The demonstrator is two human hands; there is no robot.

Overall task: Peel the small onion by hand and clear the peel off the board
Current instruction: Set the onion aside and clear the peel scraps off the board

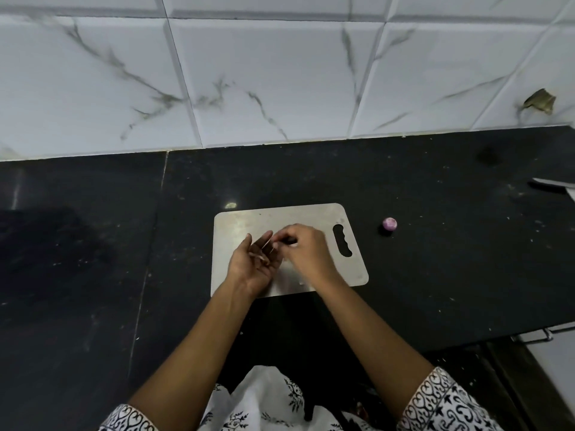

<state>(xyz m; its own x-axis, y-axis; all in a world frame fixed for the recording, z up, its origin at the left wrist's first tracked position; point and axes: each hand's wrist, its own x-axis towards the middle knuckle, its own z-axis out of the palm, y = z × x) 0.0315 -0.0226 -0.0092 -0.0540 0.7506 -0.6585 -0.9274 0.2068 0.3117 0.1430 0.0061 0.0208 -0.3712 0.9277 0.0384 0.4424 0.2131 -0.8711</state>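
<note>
A small purple peeled onion [389, 224] sits on the black counter, just right of the steel cutting board [245, 222]. Both hands are over the middle of the board. My left hand [253, 262] is cupped palm-up with thin brownish peel scraps [264, 251] lying in it. My right hand [303, 250] is pinched at the fingertips on a bit of peel, touching the left palm's fingers. Blur hides the fine detail of the peel.
A knife [552, 185] lies at the far right edge of the black counter [93, 259]. The marble-tiled wall [280, 73] rises behind. A drawer handle [541, 335] shows at the lower right, beneath the counter's front edge.
</note>
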